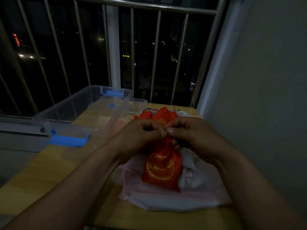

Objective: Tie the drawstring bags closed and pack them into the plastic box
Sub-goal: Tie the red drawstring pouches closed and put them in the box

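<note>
Head view, dim light. Item: red drawstring bag (160, 170) with gold embroidered roundel, neck gathered, body hanging down over a heap of pale pink and white bags (166, 200) on the wooden table (41, 171). Left hand (141, 138) and right hand (191, 135) meet at the bag's neck, fingertips of both pinched together on the red cord there; the knot itself is hidden by the fingers. Further red bags (159, 114) with loose cord ends lie just behind the hands, on the far part of the heap. Clear plastic box (79, 110), open, stands on the table's far left corner, well apart from the held bag; blue latch (69, 141) on its near end, another blue latch (113, 93) on its far end. Background: barred window (116, 47), dark outside with scattered lights; plain wall (265, 97) at right.
</note>
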A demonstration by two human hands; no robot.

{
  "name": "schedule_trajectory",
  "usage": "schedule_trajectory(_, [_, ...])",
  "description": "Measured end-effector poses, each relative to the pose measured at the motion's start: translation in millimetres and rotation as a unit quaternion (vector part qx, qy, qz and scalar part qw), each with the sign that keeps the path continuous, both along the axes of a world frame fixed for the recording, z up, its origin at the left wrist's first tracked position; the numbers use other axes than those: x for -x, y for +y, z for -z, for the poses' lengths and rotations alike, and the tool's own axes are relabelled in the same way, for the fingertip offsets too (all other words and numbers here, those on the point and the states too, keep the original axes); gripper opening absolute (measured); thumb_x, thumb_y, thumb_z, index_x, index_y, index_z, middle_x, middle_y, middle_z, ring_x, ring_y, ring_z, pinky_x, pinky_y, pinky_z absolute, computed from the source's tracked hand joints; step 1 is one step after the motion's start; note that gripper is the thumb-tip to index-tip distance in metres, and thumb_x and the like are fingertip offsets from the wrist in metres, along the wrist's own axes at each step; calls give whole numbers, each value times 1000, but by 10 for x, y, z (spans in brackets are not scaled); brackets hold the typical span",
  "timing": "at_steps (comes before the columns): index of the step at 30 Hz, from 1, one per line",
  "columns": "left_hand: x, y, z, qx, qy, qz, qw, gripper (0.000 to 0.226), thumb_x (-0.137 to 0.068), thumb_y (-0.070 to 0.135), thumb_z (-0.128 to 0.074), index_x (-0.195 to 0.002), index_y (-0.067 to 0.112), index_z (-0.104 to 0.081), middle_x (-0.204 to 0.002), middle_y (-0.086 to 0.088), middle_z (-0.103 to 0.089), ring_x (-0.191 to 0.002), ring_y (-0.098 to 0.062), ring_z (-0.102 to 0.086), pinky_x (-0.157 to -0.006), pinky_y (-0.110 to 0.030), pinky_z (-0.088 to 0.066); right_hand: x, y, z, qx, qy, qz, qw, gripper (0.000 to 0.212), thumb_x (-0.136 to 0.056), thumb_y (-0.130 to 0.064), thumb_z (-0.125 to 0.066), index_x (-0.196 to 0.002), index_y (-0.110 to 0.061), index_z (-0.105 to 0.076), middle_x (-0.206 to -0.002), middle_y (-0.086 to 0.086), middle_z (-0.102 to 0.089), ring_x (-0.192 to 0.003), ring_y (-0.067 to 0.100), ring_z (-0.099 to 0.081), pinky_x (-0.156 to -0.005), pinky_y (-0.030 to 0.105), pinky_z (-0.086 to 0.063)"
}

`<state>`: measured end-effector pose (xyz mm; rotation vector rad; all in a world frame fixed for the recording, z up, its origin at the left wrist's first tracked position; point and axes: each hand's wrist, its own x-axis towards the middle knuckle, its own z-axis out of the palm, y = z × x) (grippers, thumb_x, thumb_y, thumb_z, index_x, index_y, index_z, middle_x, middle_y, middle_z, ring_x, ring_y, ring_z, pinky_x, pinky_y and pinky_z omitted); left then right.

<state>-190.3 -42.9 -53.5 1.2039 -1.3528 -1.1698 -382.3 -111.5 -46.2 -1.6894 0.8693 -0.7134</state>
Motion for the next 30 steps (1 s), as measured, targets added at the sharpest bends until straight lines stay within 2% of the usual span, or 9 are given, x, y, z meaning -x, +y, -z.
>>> schedule_trajectory(5, [-24, -10, 51, 19, 9, 16, 1000, 8, -95, 10, -68, -88, 10, -65, -62, 3, -56, -50, -6, -47, -50, -20, -40, 13, 25, -18, -14, -19, -15, 1000, 11, -95, -11, -67, -103, -4, -71, -82, 8, -69, -68, 12, -65, -63, 26, -53])
schedule_trajectory(10, [-34, -3, 50, 10, 13, 23, 1000, 10, -99, 12, -64, -90, 10, -66, -59, 3, -49, -49, -6, -41, -49, -20, -37, 2, 17, -16, -3, -9, -4, 1000, 9, -95, -12, -69, -100, -6, -72, -77, 4, -69, -68, 13, -65, -64, 28, -54])
schedule_trajectory(15, [-20, -14, 80, 28, 4, 13, 1000, 7, -96, 10, -68, -90, 9, -64, -66, 2, -57, -56, -7, -50, -53, -21, -44, -4, 29, -21, -1, -3, -4, 1000, 6, -94, -15, -70, -97, -12, -75, -82, 12, -70, -70, 16, -65, -65, 30, -54])
schedule_trajectory(20, [-32, -6, 80, 20, -15, 10, 1000, 8, -97, 13, -66, -95, 6, -64, -66, -1, -61, -58, -10, -57, -56, -22, -48, -18, 60, -35, 12, 2, 12, 1000, 6, -93, -17, -71, -93, -13, -76, -82, 12, -71, -71, 17, -66, -68, 30, -55])
schedule_trajectory(25, [-56, 1, 78, 14, -50, 0, 999, 20, -98, 17, -66, -101, -2, -66, -71, -6, -59, -60, -12, -54, -56, -23, -46, -58, 101, -45, 29, 1, 33, 999, 6, -92, -16, -73, -91, -12, -78, -91, 20, -74, -70, 17, -68, -65, 27, -56])
schedule_trajectory(30, [-76, -5, 81, 9, -66, 13, 998, 21, -100, 16, -64, -102, -5, -66, -71, -2, -59, -59, -6, -52, -55, -17, -45, -79, 121, -45, 26, -9, 39, 999, 9, -91, -10, -73, -94, -2, -75, -84, 14, -75, -65, 11, -67, -58, 20, -54])
